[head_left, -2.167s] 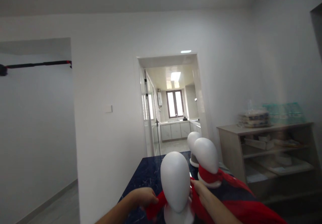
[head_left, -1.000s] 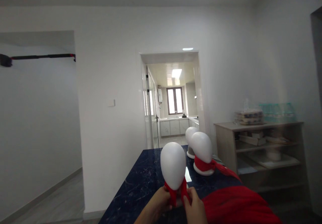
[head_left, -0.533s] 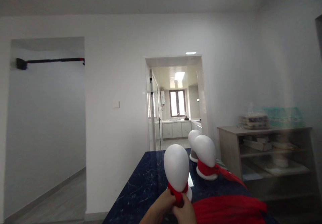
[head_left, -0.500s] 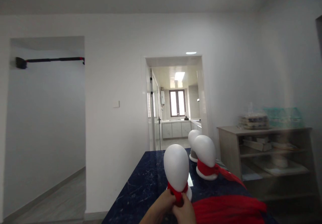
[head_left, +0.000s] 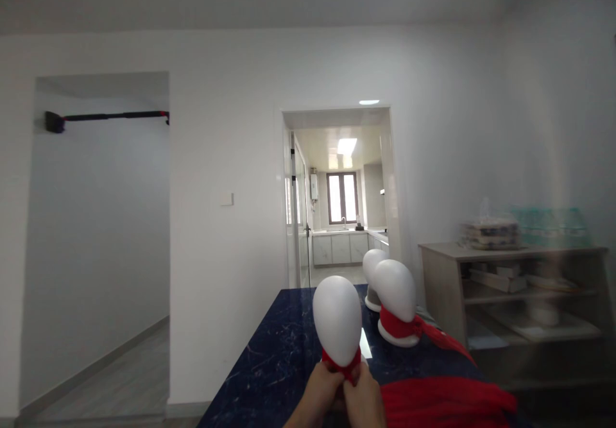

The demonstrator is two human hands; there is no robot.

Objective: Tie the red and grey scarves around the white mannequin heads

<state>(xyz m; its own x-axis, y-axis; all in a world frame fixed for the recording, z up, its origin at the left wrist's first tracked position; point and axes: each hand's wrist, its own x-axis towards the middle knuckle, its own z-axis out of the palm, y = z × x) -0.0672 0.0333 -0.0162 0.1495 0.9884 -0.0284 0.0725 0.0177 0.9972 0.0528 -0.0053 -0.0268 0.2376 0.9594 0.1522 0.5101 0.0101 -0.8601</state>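
Note:
A white mannequin head stands on the dark blue marble table right before me, with a red scarf round its neck. My left hand and my right hand are pressed together just below the head, fingers closed on the scarf's ends at the front of the neck. More red cloth lies on the table to the right of my hands.
Behind stand two more white heads, the nearer one wearing a red scarf. A wooden shelf unit with boxes is at the right. A doorway leads to a kitchen; an opening with a black bar is at left.
My hands came from either side of the head to the front of its neck and drew the scarf ends together there. The view shifted slightly.

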